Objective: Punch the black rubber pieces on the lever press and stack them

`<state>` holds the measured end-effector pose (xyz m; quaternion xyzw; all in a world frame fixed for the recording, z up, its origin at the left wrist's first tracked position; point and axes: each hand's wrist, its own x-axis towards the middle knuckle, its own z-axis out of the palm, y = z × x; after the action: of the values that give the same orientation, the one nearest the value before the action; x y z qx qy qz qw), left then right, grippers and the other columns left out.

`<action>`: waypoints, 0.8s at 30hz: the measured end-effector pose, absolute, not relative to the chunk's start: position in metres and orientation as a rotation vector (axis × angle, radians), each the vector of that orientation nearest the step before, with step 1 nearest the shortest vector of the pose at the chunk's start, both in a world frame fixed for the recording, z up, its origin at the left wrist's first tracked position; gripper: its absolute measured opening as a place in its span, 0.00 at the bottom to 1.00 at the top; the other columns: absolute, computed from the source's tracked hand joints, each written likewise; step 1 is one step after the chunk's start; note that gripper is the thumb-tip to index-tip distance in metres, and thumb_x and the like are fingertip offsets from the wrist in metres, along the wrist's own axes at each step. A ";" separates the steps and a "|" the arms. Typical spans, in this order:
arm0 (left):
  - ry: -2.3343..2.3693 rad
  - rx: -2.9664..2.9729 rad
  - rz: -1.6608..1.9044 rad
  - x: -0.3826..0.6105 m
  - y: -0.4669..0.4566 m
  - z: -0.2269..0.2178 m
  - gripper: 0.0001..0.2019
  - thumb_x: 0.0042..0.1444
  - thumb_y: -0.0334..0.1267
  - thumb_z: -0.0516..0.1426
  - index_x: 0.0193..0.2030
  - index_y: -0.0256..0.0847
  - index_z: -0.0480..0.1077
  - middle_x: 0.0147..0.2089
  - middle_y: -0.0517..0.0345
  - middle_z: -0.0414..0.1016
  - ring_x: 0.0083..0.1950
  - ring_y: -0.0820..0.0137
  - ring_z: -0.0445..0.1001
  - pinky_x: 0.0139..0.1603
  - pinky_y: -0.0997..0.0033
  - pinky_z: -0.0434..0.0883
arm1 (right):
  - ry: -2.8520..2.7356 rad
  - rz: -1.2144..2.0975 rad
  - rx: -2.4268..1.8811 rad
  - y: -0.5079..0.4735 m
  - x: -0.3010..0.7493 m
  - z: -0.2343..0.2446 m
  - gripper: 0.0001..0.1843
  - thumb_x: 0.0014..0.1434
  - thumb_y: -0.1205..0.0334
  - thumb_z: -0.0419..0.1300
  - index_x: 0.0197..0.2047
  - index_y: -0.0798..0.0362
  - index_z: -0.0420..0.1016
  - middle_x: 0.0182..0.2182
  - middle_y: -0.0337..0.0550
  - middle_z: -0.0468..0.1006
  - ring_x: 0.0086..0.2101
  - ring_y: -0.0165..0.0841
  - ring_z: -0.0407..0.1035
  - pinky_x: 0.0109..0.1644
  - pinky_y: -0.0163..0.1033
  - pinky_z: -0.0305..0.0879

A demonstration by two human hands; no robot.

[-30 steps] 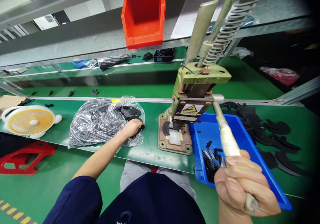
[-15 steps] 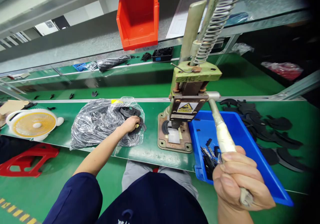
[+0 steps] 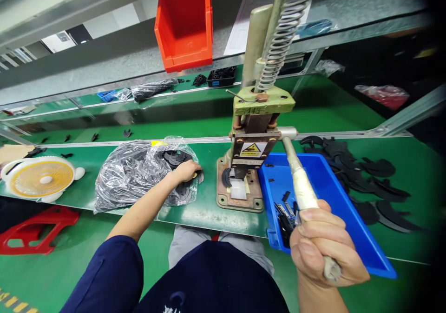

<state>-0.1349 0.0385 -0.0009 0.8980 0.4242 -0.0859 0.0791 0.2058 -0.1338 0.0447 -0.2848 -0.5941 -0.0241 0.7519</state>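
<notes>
Head view looks down on a press (image 3: 256,138) standing on a green bench (image 3: 205,206). The right hand (image 3: 325,252), in front of the press and to its right, is closed in a full fist round the lever (image 3: 302,189), which slants down from the press head. The left hand (image 3: 186,169), left of the press, lies palm down at the mouth of a bag (image 3: 135,173), fingers curled over the black parts spilling from it; whether it has one pinched I cannot tell.

One curved part (image 3: 226,177) lies on the press base, under the head and a little to its left. Just right of the press sits a blue tray (image 3: 324,183) with a few small offcuts (image 3: 285,215) in its near corner. Further right of the press, beyond the tray, a pile (image 3: 362,178) of black parts is spread on the bench.

By the look of it, the work is well under way but far from over: the pile suggests many parts done, while the bag looks mostly full. Far left of the press lies a small fan (image 3: 42,179); above and behind the press hangs a red bin (image 3: 184,22).
</notes>
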 end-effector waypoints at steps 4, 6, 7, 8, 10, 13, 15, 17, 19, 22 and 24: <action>1.224 2.639 -0.237 -0.133 0.040 0.007 0.19 0.51 0.24 0.56 0.49 0.37 0.78 0.43 0.50 0.78 0.47 0.63 0.75 0.52 0.69 0.71 | -1.299 -0.031 -0.650 -0.136 0.207 0.044 0.10 0.45 0.71 0.61 0.22 0.50 0.64 0.25 0.33 0.76 0.30 0.36 0.72 0.46 0.60 0.73; 1.154 2.581 -0.128 -0.132 0.034 0.011 0.17 0.50 0.23 0.55 0.43 0.37 0.79 0.40 0.52 0.77 0.46 0.65 0.75 0.52 0.68 0.71 | -1.286 -0.043 -0.655 -0.135 0.208 0.043 0.10 0.44 0.70 0.61 0.22 0.50 0.63 0.25 0.33 0.76 0.29 0.36 0.72 0.45 0.60 0.73; 1.145 2.555 -0.031 -0.131 0.028 0.013 0.16 0.50 0.22 0.54 0.40 0.38 0.79 0.42 0.52 0.77 0.47 0.65 0.74 0.54 0.67 0.71 | -1.282 -0.055 -0.654 -0.135 0.208 0.042 0.10 0.43 0.70 0.61 0.21 0.50 0.63 0.24 0.32 0.76 0.28 0.36 0.72 0.44 0.61 0.73; 1.157 2.534 0.086 -0.131 0.022 0.015 0.16 0.49 0.22 0.53 0.39 0.38 0.79 0.45 0.51 0.76 0.50 0.65 0.73 0.56 0.66 0.70 | -1.280 -0.065 -0.653 -0.134 0.209 0.042 0.10 0.43 0.70 0.62 0.21 0.49 0.63 0.24 0.32 0.76 0.27 0.36 0.71 0.43 0.61 0.73; 1.216 2.490 0.335 -0.128 0.007 0.019 0.16 0.49 0.21 0.53 0.36 0.38 0.79 0.52 0.49 0.73 0.57 0.63 0.70 0.61 0.62 0.68 | -1.285 -0.078 -0.640 -0.133 0.209 0.041 0.10 0.42 0.70 0.61 0.21 0.49 0.63 0.24 0.32 0.76 0.26 0.36 0.71 0.42 0.60 0.72; 1.287 2.368 0.596 -0.124 -0.012 0.021 0.15 0.53 0.23 0.52 0.37 0.39 0.78 0.51 0.49 0.72 0.55 0.65 0.71 0.60 0.62 0.68 | -1.274 -0.080 -0.629 -0.132 0.209 0.041 0.10 0.43 0.70 0.61 0.21 0.49 0.63 0.24 0.32 0.75 0.27 0.37 0.72 0.42 0.59 0.73; 1.317 2.238 0.666 -0.121 -0.021 0.022 0.14 0.56 0.25 0.52 0.41 0.39 0.77 0.45 0.52 0.74 0.49 0.67 0.73 0.54 0.66 0.71 | -1.278 -0.080 -0.624 -0.132 0.208 0.041 0.10 0.44 0.70 0.61 0.21 0.50 0.62 0.24 0.33 0.75 0.28 0.36 0.72 0.42 0.59 0.72; 1.343 2.094 0.692 -0.118 -0.027 0.021 0.13 0.59 0.29 0.53 0.46 0.38 0.76 0.44 0.53 0.77 0.46 0.68 0.75 0.51 0.68 0.72 | -1.287 -0.071 -0.622 -0.133 0.207 0.041 0.11 0.46 0.70 0.61 0.22 0.50 0.62 0.25 0.34 0.76 0.29 0.36 0.71 0.44 0.60 0.72; 1.337 1.975 0.692 -0.114 -0.031 0.022 0.14 0.60 0.32 0.53 0.49 0.37 0.75 0.47 0.52 0.78 0.47 0.68 0.76 0.51 0.68 0.72 | -1.292 -0.057 -0.621 -0.134 0.206 0.042 0.11 0.47 0.71 0.61 0.22 0.50 0.63 0.25 0.34 0.75 0.30 0.36 0.71 0.46 0.59 0.71; 1.277 1.845 0.665 -0.108 -0.032 0.024 0.18 0.60 0.32 0.52 0.53 0.36 0.75 0.51 0.50 0.78 0.45 0.69 0.77 0.48 0.69 0.73 | -1.276 -0.030 -0.634 -0.136 0.203 0.044 0.11 0.50 0.71 0.61 0.23 0.51 0.63 0.25 0.34 0.74 0.31 0.35 0.72 0.49 0.58 0.71; 1.227 1.782 0.636 -0.101 -0.031 0.025 0.18 0.60 0.34 0.52 0.54 0.36 0.75 0.51 0.49 0.77 0.40 0.70 0.78 0.45 0.70 0.74 | -1.274 -0.029 -0.632 -0.136 0.203 0.045 0.11 0.51 0.71 0.61 0.24 0.50 0.63 0.25 0.34 0.74 0.31 0.34 0.72 0.50 0.57 0.71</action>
<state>-0.1005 -0.0305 0.0246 0.7139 0.4916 0.2546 0.4288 0.2030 -0.1362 0.0453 -0.2901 -0.5848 -0.0131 0.7574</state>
